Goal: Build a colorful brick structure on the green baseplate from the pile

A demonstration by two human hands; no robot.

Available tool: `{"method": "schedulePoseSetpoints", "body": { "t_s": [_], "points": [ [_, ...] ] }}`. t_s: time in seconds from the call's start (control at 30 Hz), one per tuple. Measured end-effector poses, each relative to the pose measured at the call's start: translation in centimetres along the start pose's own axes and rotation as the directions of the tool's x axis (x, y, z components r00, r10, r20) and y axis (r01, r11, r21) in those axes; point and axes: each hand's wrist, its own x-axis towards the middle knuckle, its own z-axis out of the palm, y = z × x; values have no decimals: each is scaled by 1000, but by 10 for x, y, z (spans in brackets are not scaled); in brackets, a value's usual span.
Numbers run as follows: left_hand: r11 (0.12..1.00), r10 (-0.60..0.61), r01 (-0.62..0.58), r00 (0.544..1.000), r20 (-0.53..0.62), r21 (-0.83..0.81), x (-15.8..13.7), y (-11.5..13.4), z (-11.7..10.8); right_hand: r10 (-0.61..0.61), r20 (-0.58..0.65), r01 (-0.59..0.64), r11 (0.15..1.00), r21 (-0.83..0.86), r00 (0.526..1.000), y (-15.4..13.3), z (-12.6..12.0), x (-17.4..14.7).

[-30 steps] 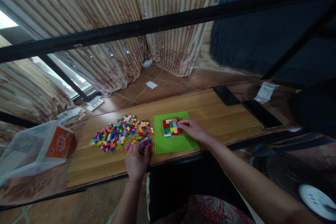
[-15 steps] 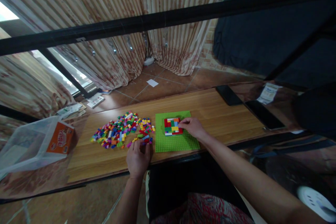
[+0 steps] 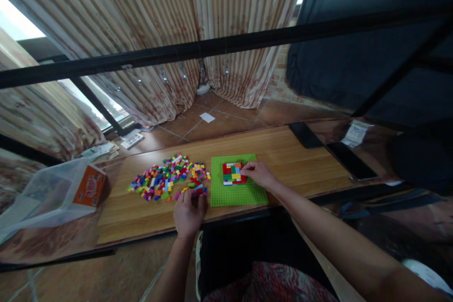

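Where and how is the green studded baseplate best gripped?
Probably pinch the green studded baseplate by its two near corners, coming from the person's side: it lies flat on the wooden tabletop, its near strip is bare, and the patch of toy bricks sits closer to the far edge, leaving those corners brick-free.

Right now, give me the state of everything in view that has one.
Right hand: at the edge of the brick patch
Left hand: curled, at the loose bricks
Brick patch: assembled on the green baseplate
Green baseplate: flat, partly covered
Loose bricks: scattered
Clear box: open or closed unclear
Nearer black phone: flat, dark
Curtains: hanging, gaps showing light
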Motion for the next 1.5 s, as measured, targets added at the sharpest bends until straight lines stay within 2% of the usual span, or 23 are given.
{"method": "schedulePoseSetpoints", "body": {
  "t_s": [0.07, 0.13, 0.2, 0.33, 0.47, 0.57, 0.7, 0.8, 0.9, 1.0, 1.13, 1.37, 1.5],
  "points": [
    [1000, -1, 1, 1000, -3, 9, 0, 0, 0, 61, -14, -57, 983, 174, 998, 2, -3, -4],
    [1000, -13, 13, 1000, -12, 23, 0, 1, -1, 105, -108, -60, 931, 361, 989, 6, -5, -9],
    [999, -24, 24, 1000, -12, 35, -1, 1, -1, 132, -203, -26, 890, 456, 970, 11, -7, -16],
    [998, -23, 24, 1000, -7, 60, -1, 1, 0, 109, -308, 39, 898, 438, 945, 18, -11, -30],
    [997, -10, 11, 1000, -17, 71, -2, 1, 2, -4, -366, 104, 962, 253, 930, 11, -10, -44],
    [998, 3, -2, 1000, -15, 62, -2, 2, 2, -132, -306, 178, 976, 127, 943, -2, 2, -60],
    [998, -5, 6, 1000, -27, 67, -3, 4, 1, -292, -67, 293, 956, 17, 954, -21, 31, -86],
    [998, -3, 4, 1000, -26, 63, -4, 4, 2, -377, 146, 390, 918, -69, 915, -28, 55, -101],
    [999, -9, 10, 999, -32, 41, -5, 3, 2, -399, 255, 445, 882, -154, 881, -29, 74, -107],
    [1000, -10, 9, 999, -44, -10, -8, 2, 3, -401, 289, 472, 847, -244, 869, -28, 86, -103],
    [997, -9, 4, 997, -72, -80, -13, 1, 6, -413, 277, 491, 798, -351, 868, -30, 97, -90],
    [994, -1, -11, 994, -112, -107, -19, -1, 7, -445, 287, 529, 734, -426, 848, -38, 120, -61],
    [995, -17, 7, 995, -96, -98, -21, -2, 7, -436, 327, 545, 676, -496, 839, -48, 133, -45]
  ]
}}
